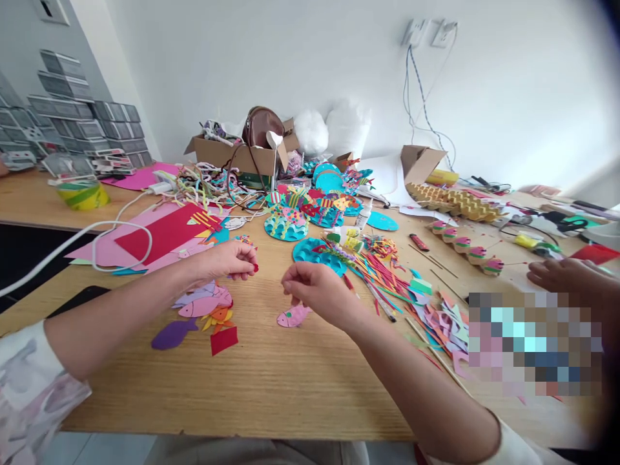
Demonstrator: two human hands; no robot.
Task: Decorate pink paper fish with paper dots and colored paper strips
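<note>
My left hand [231,259] is raised over the table, its fingertips pinching a small red paper piece [255,267]. A little to the right, my right hand [312,284] hangs with curled, closed fingers; what they hold, if anything, is hidden. Just below it a pink paper fish [293,316] with a green spot lies on the wood, partly covered by my fingers. Under my left forearm is a pile of paper fish, among them a pink fish [199,306], a purple fish [173,334] and an orange fish [220,316]. Beside them lies a red paper scrap [224,341].
Blue decorated discs [285,226], glue bottles [345,232] and coloured paper strips [380,278] lie ahead. Red paper sheets [159,239] and a white cable [121,223] are at left. Another person's hand [557,274] rests at right. A cardboard box [237,158] stands behind.
</note>
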